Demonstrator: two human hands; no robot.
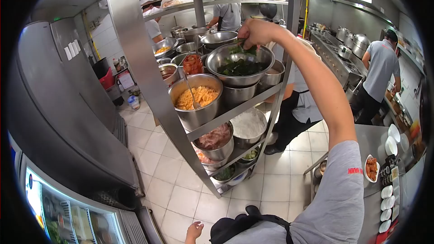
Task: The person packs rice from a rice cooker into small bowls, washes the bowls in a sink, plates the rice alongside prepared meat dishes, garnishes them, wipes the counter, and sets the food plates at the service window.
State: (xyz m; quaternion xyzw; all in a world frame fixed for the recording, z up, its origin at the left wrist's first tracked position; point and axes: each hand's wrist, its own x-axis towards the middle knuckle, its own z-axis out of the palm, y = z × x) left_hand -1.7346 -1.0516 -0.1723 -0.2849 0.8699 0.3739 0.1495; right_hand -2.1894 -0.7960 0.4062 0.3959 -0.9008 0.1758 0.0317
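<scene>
My right hand (255, 31) reaches over a steel bowl (216, 58) of dark green leaves (242, 67) on the metal rack. Its fingers are closed on some of the leaves, which hang just above the rest. My left hand (194, 230) is low beside my body, fingers loosely apart, with nothing visible in it. In front of the leaf bowl, a steel pot (196, 115) holds orange shredded food (192, 97) with a spoon (195, 104) standing in it. Behind that pot is a container of red food (193, 64).
Lower on the rack (235, 113) are a pot of raw meat (214, 138) and a pot of white food (248, 124). One person (379, 65) works at the right; others stand behind the rack. A counter (361, 144) with dishes is on my right, a lit fridge (68, 212) at lower left.
</scene>
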